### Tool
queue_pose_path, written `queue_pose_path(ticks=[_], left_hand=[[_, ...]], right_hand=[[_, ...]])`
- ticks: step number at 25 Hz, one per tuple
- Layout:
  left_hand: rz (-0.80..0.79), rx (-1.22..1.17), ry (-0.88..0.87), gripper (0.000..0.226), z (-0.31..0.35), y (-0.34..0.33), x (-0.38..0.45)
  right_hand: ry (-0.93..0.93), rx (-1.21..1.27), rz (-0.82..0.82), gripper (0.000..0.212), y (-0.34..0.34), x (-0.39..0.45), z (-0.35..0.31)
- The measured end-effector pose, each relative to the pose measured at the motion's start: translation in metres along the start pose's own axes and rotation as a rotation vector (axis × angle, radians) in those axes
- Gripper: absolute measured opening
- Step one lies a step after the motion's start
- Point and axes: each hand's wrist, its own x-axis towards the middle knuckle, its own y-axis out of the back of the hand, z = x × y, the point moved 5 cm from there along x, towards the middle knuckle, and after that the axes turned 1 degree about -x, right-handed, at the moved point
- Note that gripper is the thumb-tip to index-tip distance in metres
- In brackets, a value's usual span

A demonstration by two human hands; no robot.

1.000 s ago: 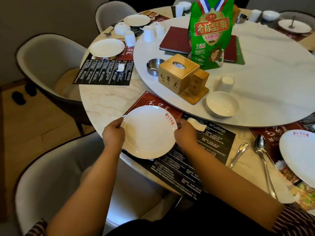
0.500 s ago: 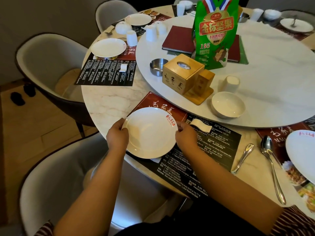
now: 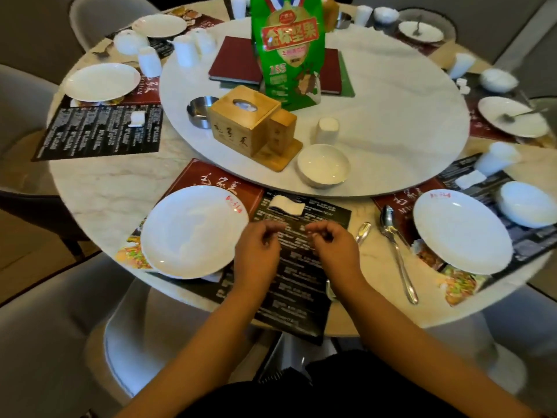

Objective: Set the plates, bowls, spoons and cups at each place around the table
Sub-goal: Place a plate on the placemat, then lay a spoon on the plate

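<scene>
A white plate (image 3: 193,233) with a red mark lies on the red-and-black placemat (image 3: 301,267) at the near place. My left hand (image 3: 256,251) and my right hand (image 3: 334,248) hover side by side over the black part of that mat, just right of the plate, fingers loosely curled and holding nothing. A white spoon rest (image 3: 286,204) sits beyond them. On the turntable (image 3: 391,116) stand a white bowl (image 3: 324,165) and an upturned white cup (image 3: 327,130). A small spoon (image 3: 362,232) and a large spoon (image 3: 398,254) lie to the right of my right hand.
A wooden tissue box (image 3: 245,122), a steel ashtray (image 3: 200,111), a green snack bag (image 3: 289,52) and red folders stand on the turntable. Other places hold plates (image 3: 462,230) (image 3: 102,82), bowls (image 3: 527,203) and cups (image 3: 497,158). Grey chairs (image 3: 45,327) ring the table.
Both hands have let go of the near plate, which now rests on the mat, and have moved right over the black mat. The camera has swung right and up.
</scene>
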Motion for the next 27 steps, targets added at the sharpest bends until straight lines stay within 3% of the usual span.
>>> queue_pose_path(ticks=[7,10,12,16,23,27], left_hand=[[-0.260,-0.010,-0.095,0.022,0.044,-0.130,-0.010],[-0.353,0.059,-0.130,0.025,0.057,-0.173,-0.015],[-0.393,0.153,-0.178,0.029,0.056,-0.187,-0.019],[-0.406,0.274,-0.257,0.036,0.049,-0.197,-0.022],[-0.370,0.320,-0.267,0.033,0.049,-0.200,-0.024],[-0.344,0.295,-0.304,0.033,0.062,-0.216,-0.026]], right_hand=[[-0.032,-0.263,0.282,0.017,0.118,-0.003,0.068],[-0.064,-0.388,0.219,0.024,0.139,0.010,0.092],[0.017,-0.445,0.147,0.031,0.139,0.020,0.094],[0.130,-0.437,0.095,0.032,0.137,0.029,0.089],[0.040,-0.301,0.078,0.020,0.145,0.035,0.095],[0.020,-0.227,0.224,0.017,0.183,0.031,0.103]])
